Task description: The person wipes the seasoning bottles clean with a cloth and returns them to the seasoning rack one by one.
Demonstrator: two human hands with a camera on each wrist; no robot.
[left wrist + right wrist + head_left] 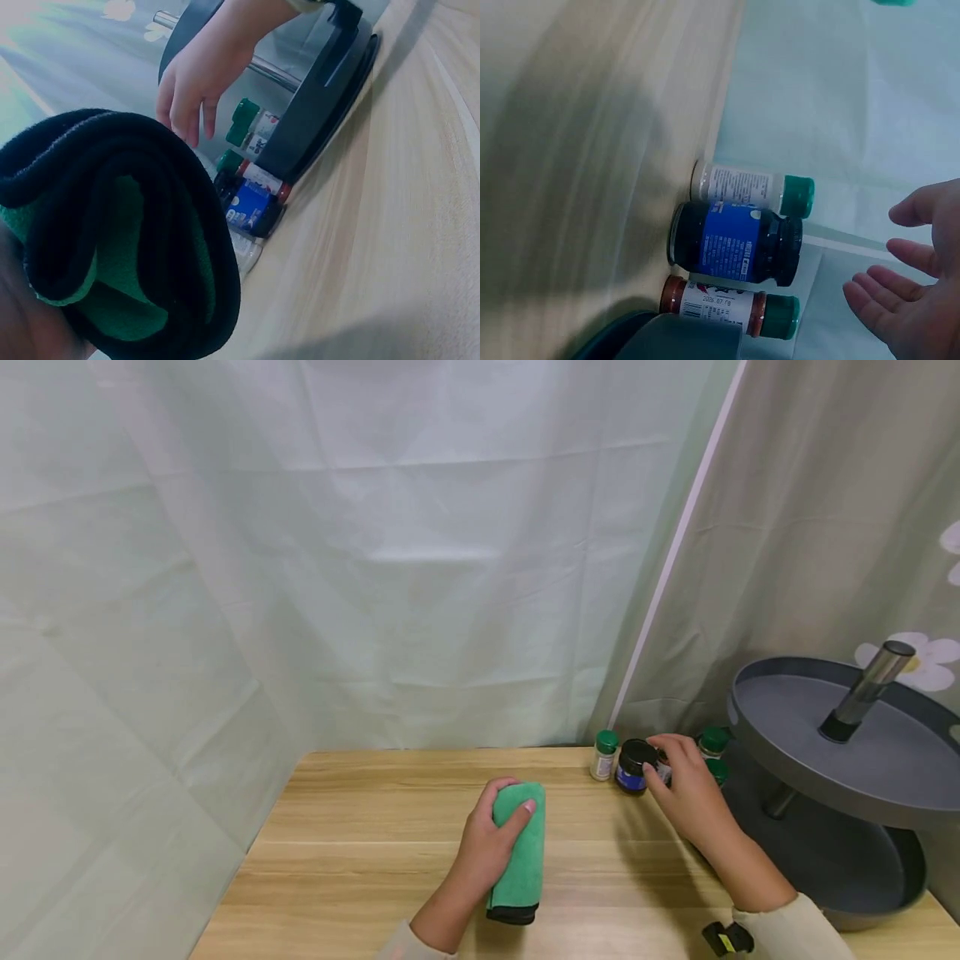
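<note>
In the head view my left hand grips a rolled green towel with black edging, thumb across its front. The towel's dark-edged end fills much of the left wrist view. My right hand hovers over the row of jars with its fingers loosely bent, holding nothing. Below and in front of its fingers stands a dark jar with a blue label and black lid. Beside it are a green-capped shaker of pale contents and a green-capped spice bottle with reddish contents.
On the right stands a dark grey two-tier round tray rack with a metal post. Another green-capped shaker is by the lower tier. Pale curtains hang behind the wooden table.
</note>
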